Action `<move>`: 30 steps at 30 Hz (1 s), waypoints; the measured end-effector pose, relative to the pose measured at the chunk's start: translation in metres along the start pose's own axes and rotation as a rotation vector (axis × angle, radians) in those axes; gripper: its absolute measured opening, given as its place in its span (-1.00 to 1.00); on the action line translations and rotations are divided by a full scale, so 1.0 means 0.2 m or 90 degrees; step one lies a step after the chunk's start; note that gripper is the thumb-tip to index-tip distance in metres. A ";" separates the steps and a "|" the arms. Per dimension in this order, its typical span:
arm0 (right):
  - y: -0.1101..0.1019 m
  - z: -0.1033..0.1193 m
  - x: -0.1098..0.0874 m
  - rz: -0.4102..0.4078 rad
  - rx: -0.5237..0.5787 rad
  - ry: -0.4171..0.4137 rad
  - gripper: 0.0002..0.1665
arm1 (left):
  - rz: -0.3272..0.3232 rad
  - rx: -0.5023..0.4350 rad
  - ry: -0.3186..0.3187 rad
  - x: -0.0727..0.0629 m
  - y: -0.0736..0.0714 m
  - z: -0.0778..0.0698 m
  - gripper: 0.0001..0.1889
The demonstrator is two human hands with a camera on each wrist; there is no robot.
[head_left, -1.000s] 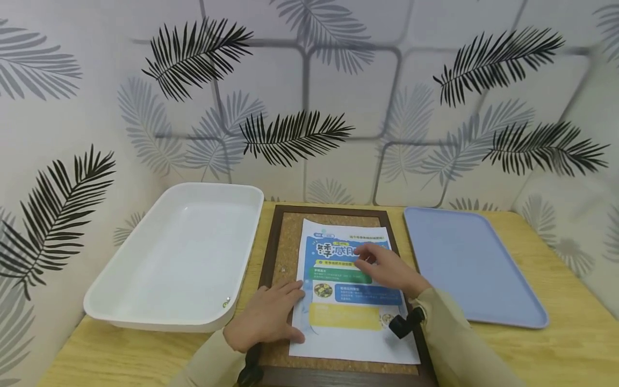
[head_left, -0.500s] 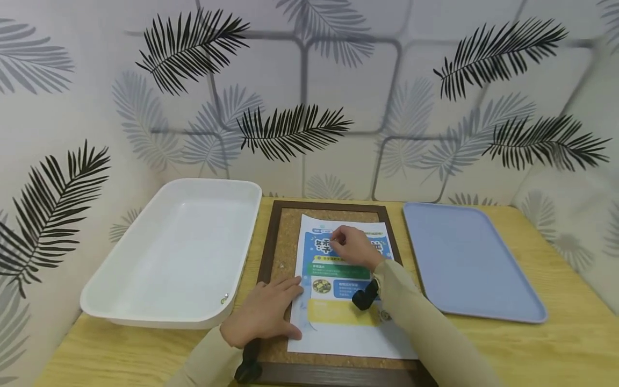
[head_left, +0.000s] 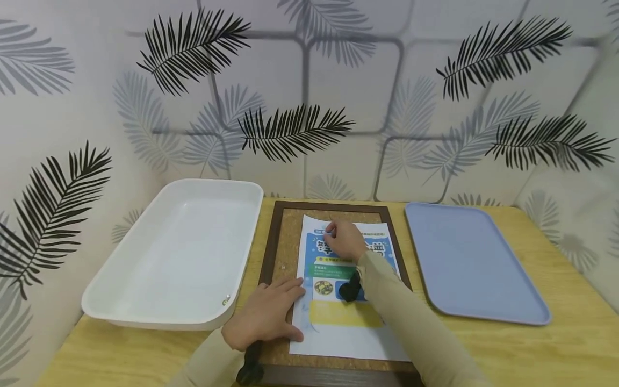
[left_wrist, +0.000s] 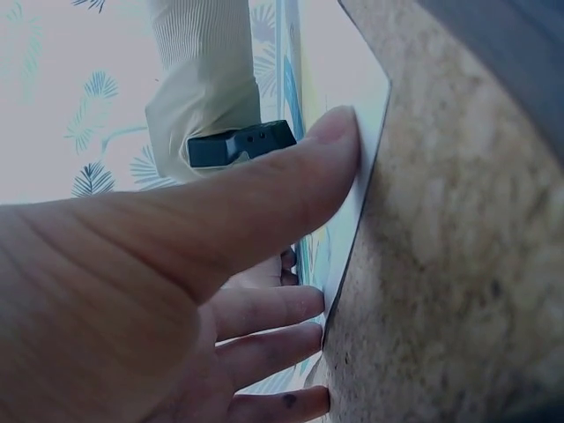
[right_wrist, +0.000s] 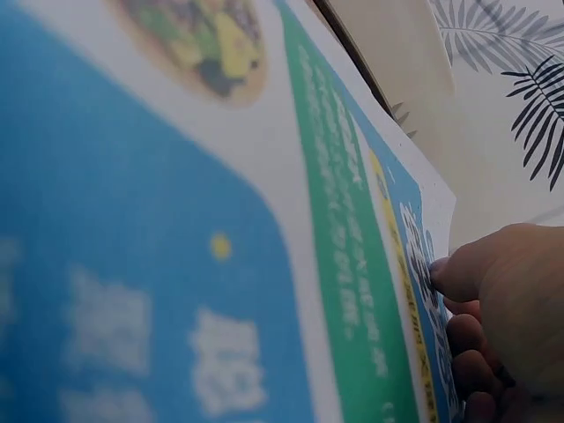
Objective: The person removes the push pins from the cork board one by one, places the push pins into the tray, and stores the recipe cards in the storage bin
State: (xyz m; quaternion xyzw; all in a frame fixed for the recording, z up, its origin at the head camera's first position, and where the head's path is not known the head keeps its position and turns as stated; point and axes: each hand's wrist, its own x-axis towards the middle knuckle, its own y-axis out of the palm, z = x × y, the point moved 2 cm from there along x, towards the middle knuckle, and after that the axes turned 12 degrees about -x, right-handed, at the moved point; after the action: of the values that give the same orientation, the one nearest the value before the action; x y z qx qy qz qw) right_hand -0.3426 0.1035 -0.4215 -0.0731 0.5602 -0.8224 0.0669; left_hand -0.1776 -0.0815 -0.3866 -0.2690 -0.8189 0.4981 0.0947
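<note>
A printed poster with blue, green and yellow blocks lies on a cork board with a dark brown frame. My left hand rests with spread fingers across the poster's left edge; in the left wrist view the thumb touches the white paper and several fingertips meet its edge. My right hand is at the upper part of the poster, fingers curled. In the right wrist view its thumb touches the printed title, and the other fingers are bent beneath. Anything between these fingertips is hidden.
A deep white tray stands left of the board, with a few tiny objects in its near right corner. To the right lies a flat blue tray. Behind the wooden table rises a leaf-patterned wall.
My right hand has moved left and upward over the poster, from the right of its title to the upper middle. The left hand stays at the left edge.
</note>
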 end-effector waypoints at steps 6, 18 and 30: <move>0.01 0.02 0.02 -0.007 -0.009 0.004 -0.78 | -0.008 0.011 0.011 -0.01 -0.01 0.01 -0.19; 0.05 0.03 0.02 -0.031 -0.001 0.000 -0.81 | -0.002 0.014 0.002 0.00 0.02 0.01 -0.20; 0.01 0.06 0.02 -0.038 0.001 -0.016 -0.85 | -0.007 0.006 0.005 0.01 0.02 0.01 -0.19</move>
State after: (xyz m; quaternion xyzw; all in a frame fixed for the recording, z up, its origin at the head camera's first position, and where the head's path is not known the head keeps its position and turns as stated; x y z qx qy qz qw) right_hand -0.3433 0.0916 -0.4195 -0.1000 0.5565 -0.8233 0.0497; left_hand -0.1790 -0.0814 -0.3912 -0.2659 -0.8175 0.5006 0.1017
